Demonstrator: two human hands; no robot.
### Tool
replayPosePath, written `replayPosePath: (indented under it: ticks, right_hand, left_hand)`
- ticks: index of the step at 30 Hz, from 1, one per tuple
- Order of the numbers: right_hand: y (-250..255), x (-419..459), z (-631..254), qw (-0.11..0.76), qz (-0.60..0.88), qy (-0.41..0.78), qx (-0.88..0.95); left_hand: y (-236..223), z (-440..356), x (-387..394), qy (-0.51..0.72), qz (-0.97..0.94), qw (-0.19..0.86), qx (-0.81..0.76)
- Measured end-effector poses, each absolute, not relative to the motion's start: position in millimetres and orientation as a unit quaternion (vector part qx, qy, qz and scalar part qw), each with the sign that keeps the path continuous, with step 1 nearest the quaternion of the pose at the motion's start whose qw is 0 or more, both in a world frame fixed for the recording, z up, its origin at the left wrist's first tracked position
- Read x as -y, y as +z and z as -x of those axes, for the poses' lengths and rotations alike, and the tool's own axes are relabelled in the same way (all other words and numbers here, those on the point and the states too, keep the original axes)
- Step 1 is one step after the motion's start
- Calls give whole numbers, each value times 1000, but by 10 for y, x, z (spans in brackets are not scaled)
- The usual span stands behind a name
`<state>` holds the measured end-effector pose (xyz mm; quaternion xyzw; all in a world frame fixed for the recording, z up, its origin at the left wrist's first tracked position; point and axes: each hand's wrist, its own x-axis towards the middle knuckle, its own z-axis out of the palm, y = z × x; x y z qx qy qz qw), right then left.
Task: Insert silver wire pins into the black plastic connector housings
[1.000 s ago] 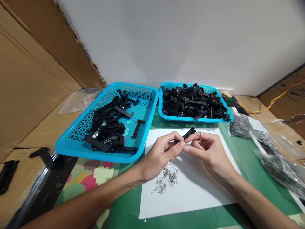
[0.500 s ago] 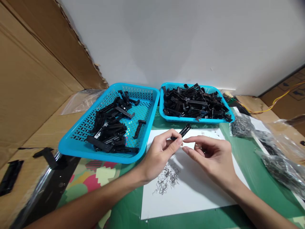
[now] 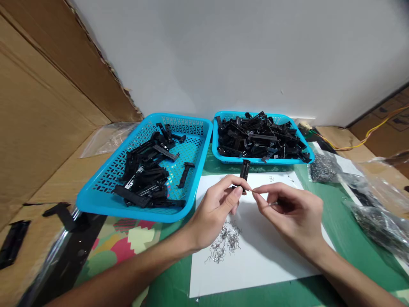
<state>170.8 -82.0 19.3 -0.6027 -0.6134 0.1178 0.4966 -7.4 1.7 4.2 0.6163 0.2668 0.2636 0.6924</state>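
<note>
My left hand is closed around the lower end of a narrow black plastic part, which points away from me. Beside it, my right hand pinches a tiny thin metal piece, probably a small wire spring, against the near end of that part; the fingertips hide most of it. Both hands are above a white sheet. Below my left hand, a loose pile of small bent wire springs lies on the sheet.
A blue basket on the left holds several black parts; another blue basket behind is heaped with them. Clear bags of small metal pieces lie at right. Loose black parts rest on cardboard at far left.
The black part has turned in my left hand to stand more straight away from me. My right hand has shifted slightly right, its thumb and forefinger now pinched together.
</note>
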Motion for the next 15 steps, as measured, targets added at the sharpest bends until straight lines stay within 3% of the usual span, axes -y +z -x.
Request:
replayPosePath:
  ticks: [4, 15]
  right_hand:
    - [161, 857, -1808, 455, 532, -20, 713]
    - [127, 864, -1972, 382, 491, 0, 783]
  left_hand:
    - [41, 48, 10, 290, -576, 726, -237]
    - [38, 18, -29, 284, -658, 649, -256]
